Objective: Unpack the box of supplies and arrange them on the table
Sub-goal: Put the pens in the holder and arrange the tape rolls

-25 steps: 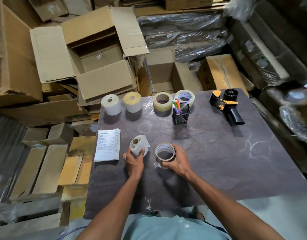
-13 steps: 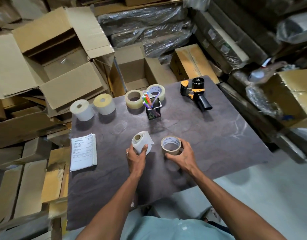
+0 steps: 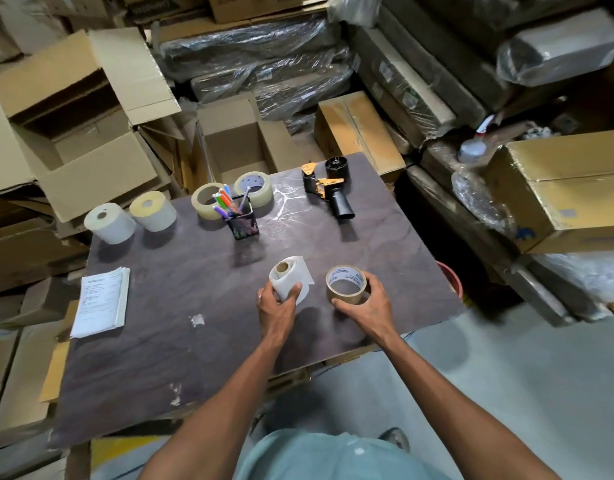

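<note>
Stacked cardboard boxes and plastic-wrapped bundles surround a dark table where two hands hold rolls.

Left hand has its fingers curled around a white label roll with a loose end, tilted near the table's middle. Right hand cups a clear tape roll standing on the table, fingers spread around its rim. Along the far edge: two white paper rolls, two tape rolls, a pen holder, a tape dispenser. Printed papers lie at the left edge.
</note>
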The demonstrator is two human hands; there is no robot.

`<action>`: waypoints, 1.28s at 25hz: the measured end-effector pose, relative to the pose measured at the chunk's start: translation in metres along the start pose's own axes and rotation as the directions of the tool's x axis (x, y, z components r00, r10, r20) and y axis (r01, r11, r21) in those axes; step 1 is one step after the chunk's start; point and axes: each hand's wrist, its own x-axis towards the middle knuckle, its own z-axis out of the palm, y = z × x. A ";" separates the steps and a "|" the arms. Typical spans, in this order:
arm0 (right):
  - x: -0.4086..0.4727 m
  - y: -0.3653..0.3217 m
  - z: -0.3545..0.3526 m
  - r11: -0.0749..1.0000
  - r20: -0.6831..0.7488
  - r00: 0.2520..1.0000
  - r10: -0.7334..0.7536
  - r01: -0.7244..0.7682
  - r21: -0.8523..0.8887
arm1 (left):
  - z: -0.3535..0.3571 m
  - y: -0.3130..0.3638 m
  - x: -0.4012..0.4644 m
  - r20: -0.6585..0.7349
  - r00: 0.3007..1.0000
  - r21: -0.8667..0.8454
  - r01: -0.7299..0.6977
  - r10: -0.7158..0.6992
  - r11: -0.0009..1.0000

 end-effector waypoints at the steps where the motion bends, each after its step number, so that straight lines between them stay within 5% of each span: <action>1: 0.003 0.005 -0.015 1.000 -0.002 1.000 -0.007 0.007 0.003 | 0.014 0.004 -0.006 0.002 1.000 0.003 -0.010 0.010 1.000; 23: 0.123 0.071 -0.233 0.996 -0.204 0.976 0.079 -0.069 0.058 | 0.276 0.141 -0.015 0.218 0.970 -0.100 -0.085 0.105 0.991; 32: 0.188 0.100 -0.269 0.979 -0.238 0.950 0.203 -0.188 0.084 | 0.365 0.172 0.022 0.309 0.949 0.082 -0.087 0.057 0.993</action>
